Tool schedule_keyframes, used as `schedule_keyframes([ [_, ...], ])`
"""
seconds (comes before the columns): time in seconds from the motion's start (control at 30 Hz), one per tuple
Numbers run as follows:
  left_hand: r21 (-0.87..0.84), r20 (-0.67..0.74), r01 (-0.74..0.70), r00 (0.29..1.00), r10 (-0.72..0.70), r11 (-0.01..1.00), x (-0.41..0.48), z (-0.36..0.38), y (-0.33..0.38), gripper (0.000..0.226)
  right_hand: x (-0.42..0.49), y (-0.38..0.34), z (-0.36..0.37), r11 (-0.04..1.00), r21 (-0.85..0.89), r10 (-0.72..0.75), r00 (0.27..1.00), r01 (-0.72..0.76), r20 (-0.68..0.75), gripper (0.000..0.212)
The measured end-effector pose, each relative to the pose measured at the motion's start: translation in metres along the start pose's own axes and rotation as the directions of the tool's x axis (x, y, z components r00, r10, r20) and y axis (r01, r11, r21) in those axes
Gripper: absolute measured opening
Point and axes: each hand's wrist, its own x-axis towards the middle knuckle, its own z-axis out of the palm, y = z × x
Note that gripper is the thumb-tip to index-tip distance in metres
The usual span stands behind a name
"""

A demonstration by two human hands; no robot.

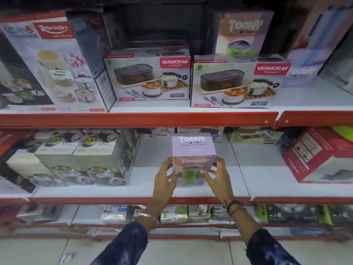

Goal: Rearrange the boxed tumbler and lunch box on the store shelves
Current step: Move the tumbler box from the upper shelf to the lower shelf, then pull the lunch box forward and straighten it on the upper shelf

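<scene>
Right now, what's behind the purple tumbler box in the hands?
Behind the tumbler box, at the back of the shelf, stand Pexpo boxes. The box hides part of that row; both hands cover its lower sides.

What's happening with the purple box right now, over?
Both hands, left and right, grip the purple box. Box on middle shelf. Nothing blocking.

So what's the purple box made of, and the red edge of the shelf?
The purple box looks like thin printed cardboard with a smooth finish: sharp folded edges and flat printed faces. The red shelf edge looks like painted metal, slightly glossy, with small screws near its right end. Neither is certain from looks alone.
</scene>
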Motion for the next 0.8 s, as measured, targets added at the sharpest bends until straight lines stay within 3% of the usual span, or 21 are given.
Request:
schedule_keyframes([
  [0.27, 0.028, 0.087, 0.097, 0.991, -0.099, 0.995, 0.007, 0.007, -0.01, 0.056, 0.008, 0.013, 0.004, 0.989, -0.142, -0.026, 0.999, 0.032, 0.045, 0.053],
  [0.37, 0.124, 0.082, 0.052, 0.995, -0.062, 0.991, 0.007, 0.005, -0.009, 0.068, 0.007, 0.004, -0.005, 0.992, -0.117, -0.049, 0.999, 0.049, 0.007, 0.047],
  [0.43, 0.129, 0.001, -0.008, 1.0, 0.008, 0.992, 0.008, 0.0, 0.004, 0.064, 0.006, -0.009, -0.016, 0.993, -0.056, -0.103, 0.994, 0.1, -0.047, 0.041],
  [0.5, 0.133, -0.055, -0.166, 0.983, 0.174, 0.977, 0.013, -0.007, 0.027, 0.052, 0.009, -0.029, -0.033, 0.986, 0.0, -0.166, 0.98, 0.167, -0.106, 0.037],
  [0.67, 0.209, -0.045, -0.532, 0.833, 0.551, 0.821, 0.053, -0.014, 0.103, 0.034, 0.048, -0.093, -0.09, 0.941, 0.043, -0.299, 0.888, 0.334, -0.35, 0.031],
  [0.73, 0.244, -0.05, -0.595, 0.781, 0.623, 0.766, 0.076, -0.013, 0.14, 0.034, 0.066, -0.113, -0.112, 0.915, -0.002, -0.364, 0.826, 0.403, -0.429, 0.03],
  [0.8, 0.278, -0.065, -0.589, 0.777, 0.627, 0.759, 0.101, -0.01, 0.171, 0.04, 0.085, -0.123, -0.131, 0.894, -0.063, -0.412, 0.76, 0.443, -0.502, 0.03],
])
